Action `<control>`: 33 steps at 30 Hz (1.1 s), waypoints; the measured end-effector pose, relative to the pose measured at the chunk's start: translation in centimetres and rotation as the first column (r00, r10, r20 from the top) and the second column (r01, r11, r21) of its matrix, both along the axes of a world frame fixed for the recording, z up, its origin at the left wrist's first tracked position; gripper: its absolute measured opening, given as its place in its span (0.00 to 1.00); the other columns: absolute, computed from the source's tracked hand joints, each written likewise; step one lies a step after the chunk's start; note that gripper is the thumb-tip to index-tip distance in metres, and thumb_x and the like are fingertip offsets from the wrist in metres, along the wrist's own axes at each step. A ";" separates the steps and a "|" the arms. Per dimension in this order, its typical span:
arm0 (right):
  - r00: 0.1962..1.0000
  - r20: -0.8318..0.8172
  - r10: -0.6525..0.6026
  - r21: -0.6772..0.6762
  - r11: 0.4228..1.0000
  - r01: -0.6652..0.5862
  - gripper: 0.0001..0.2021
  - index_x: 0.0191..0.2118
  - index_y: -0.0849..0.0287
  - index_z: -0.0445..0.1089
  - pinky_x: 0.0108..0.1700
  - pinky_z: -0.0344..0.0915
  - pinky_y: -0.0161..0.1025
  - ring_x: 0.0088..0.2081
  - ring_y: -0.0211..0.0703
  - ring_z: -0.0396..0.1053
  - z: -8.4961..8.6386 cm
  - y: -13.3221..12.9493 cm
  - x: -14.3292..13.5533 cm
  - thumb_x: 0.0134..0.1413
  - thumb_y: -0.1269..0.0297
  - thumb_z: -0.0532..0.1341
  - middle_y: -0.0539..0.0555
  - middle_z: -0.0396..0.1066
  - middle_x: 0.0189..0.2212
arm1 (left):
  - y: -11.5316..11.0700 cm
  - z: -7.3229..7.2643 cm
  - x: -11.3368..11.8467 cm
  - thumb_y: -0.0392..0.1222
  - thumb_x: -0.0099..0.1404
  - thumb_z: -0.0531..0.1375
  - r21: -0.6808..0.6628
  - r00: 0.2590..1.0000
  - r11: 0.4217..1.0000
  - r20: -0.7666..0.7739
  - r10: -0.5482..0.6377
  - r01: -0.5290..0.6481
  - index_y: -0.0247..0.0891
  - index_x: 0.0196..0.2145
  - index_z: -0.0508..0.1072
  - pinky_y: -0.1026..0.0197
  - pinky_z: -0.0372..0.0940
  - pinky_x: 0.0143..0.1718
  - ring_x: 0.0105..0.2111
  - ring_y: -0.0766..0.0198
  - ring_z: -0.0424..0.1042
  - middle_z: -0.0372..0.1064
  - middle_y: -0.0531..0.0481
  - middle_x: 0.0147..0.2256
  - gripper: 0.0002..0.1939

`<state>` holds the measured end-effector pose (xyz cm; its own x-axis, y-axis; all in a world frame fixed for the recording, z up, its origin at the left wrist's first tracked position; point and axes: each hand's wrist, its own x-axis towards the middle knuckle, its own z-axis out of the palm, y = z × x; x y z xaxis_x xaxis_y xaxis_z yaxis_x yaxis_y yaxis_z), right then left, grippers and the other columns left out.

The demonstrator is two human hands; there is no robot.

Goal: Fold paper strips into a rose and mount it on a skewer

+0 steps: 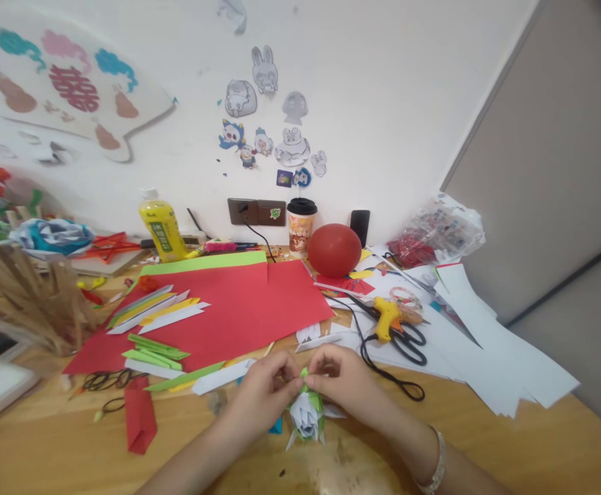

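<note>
A folded paper piece, white in the middle with green around it, is between my hands low in the centre. My left hand pinches its green upper end from the left. From the right, my right hand pinches the same green end, its fingertips almost touching the left ones. White pointed paper tips stick out at the bottom and right side of the piece. A bit of blue paper shows beside my left wrist. Folded green strips and white strips lie to the left.
Red paper sheets spread behind my hands. A yellow glue gun, black scissors and white paper lie right. Further back are a yellow bottle, a cup and a red balloon. Wooden sticks stand left.
</note>
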<state>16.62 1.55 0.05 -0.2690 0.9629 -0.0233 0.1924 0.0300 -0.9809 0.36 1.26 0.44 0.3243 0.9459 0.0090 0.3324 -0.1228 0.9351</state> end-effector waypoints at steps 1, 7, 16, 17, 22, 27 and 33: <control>1.000 0.026 -0.011 0.027 1.000 0.010 0.05 0.23 0.60 0.64 0.31 0.61 0.34 0.27 0.37 0.65 0.0 -0.1 0.0 0.40 0.74 0.61 0.47 0.66 0.23 | -0.1 0.1 0.0 0.39 0.55 0.55 0.033 0.999 0.999 -0.041 0.001 0.000 0.38 0.22 0.63 0.67 0.54 0.23 0.22 0.67 0.60 0.60 0.56 0.21 0.06; 0.958 0.286 -0.029 0.253 0.966 -0.047 0.07 0.24 0.59 0.66 0.35 0.59 0.34 0.32 0.38 0.66 1.0 -0.3 0.4 0.42 0.77 0.63 0.47 0.68 0.26 | -0.6 0.5 0.1 0.37 0.59 0.51 0.231 0.974 0.973 -0.225 0.035 0.018 0.39 0.23 0.62 0.63 0.57 0.28 0.26 0.63 0.64 0.63 0.52 0.24 0.07; 0.934 0.354 0.042 0.304 0.940 -0.157 0.06 0.24 0.59 0.68 0.36 0.59 0.34 0.33 0.38 0.65 0.9 0.0 1.0 0.44 0.75 0.65 0.47 0.67 0.25 | 0.0 0.6 0.0 0.34 0.54 0.55 0.042 0.971 0.995 -0.227 -0.077 0.089 0.38 0.26 0.67 0.66 0.57 0.26 0.26 0.65 0.65 0.65 0.54 0.24 0.02; 0.929 0.364 0.066 0.272 0.946 -0.174 0.05 0.25 0.59 0.69 0.36 0.59 0.34 0.33 0.38 0.66 0.8 0.0 1.0 0.44 0.75 0.65 0.47 0.68 0.27 | 0.0 0.6 0.0 0.33 0.53 0.55 0.042 0.967 0.995 -0.242 -0.080 0.093 0.37 0.25 0.67 0.66 0.57 0.26 0.25 0.65 0.64 0.64 0.54 0.23 0.03; 0.917 0.388 0.092 0.221 0.957 -0.190 0.05 0.26 0.59 0.69 0.34 0.60 0.32 0.31 0.37 0.66 0.8 -0.1 1.2 0.44 0.75 0.62 0.47 0.69 0.27 | -0.5 0.4 0.3 0.31 0.51 0.53 0.146 0.956 0.986 -0.290 -0.037 0.083 0.37 0.22 0.66 0.66 0.57 0.27 0.25 0.66 0.64 0.63 0.54 0.22 0.06; 0.933 0.351 0.085 0.272 0.944 -0.188 0.07 0.30 0.57 0.71 0.37 0.62 0.34 0.33 0.38 0.68 1.1 0.0 1.1 0.45 0.77 0.62 0.48 0.71 0.29 | -0.3 0.8 -0.2 0.40 0.53 0.56 -0.091 0.996 0.993 0.047 -0.077 0.081 0.38 0.26 0.66 0.64 0.61 0.28 0.26 0.65 0.66 0.65 0.54 0.24 0.04; 0.947 0.300 0.119 0.356 0.906 -0.227 0.08 0.32 0.55 0.75 0.42 0.63 0.37 0.36 0.40 0.69 1.7 -0.2 0.8 0.49 0.75 0.62 0.50 0.74 0.31 | 0.3 0.8 -0.5 0.54 0.54 0.58 -0.373 0.969 0.922 0.245 -0.015 0.109 0.35 0.28 0.69 0.63 0.63 0.30 0.26 0.64 0.68 0.67 0.53 0.24 0.16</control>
